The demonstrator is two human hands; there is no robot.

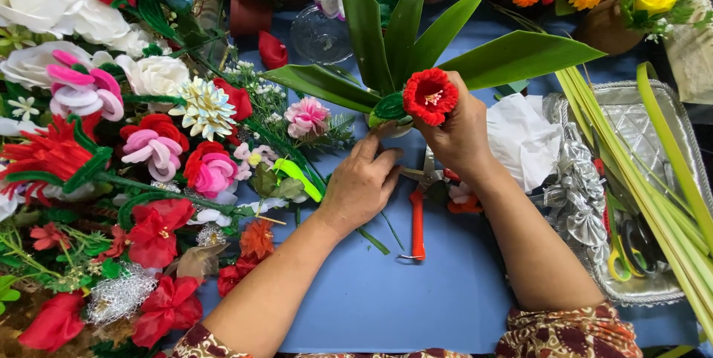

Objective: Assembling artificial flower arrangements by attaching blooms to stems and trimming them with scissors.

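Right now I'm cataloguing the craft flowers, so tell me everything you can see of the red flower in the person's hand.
The red flower is round and fuzzy, seemingly yarn or pipe cleaner, with a pale centre and a green base. The right hand holds it up, facing the camera, before long green leaves. The left hand touches just below its base.

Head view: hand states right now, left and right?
Left hand: open, fingertips touching the base of the green leaf arrangement; holding nothing.
Right hand: closed on the red artificial flower.
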